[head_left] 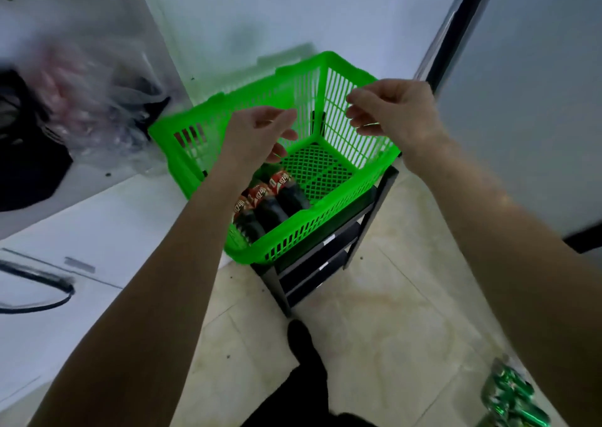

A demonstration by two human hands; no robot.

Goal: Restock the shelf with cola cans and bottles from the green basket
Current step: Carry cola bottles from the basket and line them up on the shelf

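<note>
A bright green plastic basket sits on top of a low black shelf rack. Three cola bottles with red labels lie side by side in its near left part; my left forearm covers part of them. The basket's right half shows bare mesh floor. My left hand hovers above the basket's middle, fingers loosely curled, holding nothing. My right hand hovers over the basket's right wall, fingers bent and empty. No cans show inside the basket.
A white counter runs along the left, with a clear plastic bag and a black object on it. A pack of green cans lies on the tiled floor at lower right. A dark door frame stands behind.
</note>
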